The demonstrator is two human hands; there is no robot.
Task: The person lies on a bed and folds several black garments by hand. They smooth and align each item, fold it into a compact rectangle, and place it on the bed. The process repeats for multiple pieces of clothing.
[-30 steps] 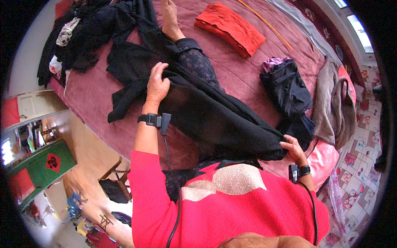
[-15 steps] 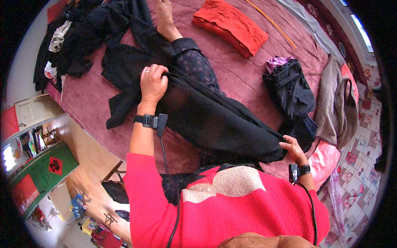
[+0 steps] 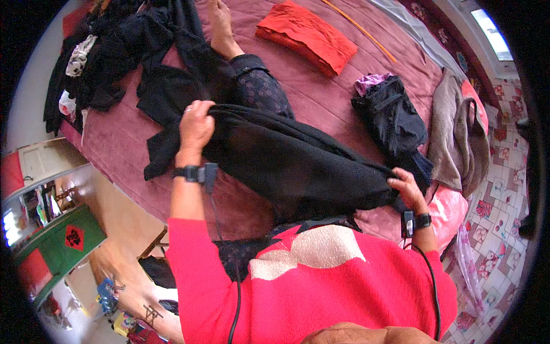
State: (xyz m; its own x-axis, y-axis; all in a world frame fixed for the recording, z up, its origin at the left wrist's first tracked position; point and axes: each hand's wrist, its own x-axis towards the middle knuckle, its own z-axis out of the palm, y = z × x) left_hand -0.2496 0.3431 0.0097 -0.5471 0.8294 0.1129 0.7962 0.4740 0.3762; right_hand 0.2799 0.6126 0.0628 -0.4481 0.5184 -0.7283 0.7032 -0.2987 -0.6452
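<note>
Two hands on black garment

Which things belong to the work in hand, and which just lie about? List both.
In hand:
black garment, held by the left hand and right hand

Apparently just lying about:
folded red cloth
thin orange strip
black bundle
grey-brown garment

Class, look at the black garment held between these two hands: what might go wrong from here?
1. The black garment, gripped by the left hand and right hand, lies close to the dark pile at upper left, so pulling might drag other clothes along.
2. The black cable from the right wrist could snag.
3. The dark bundle near the right hand might get nudged.
</note>
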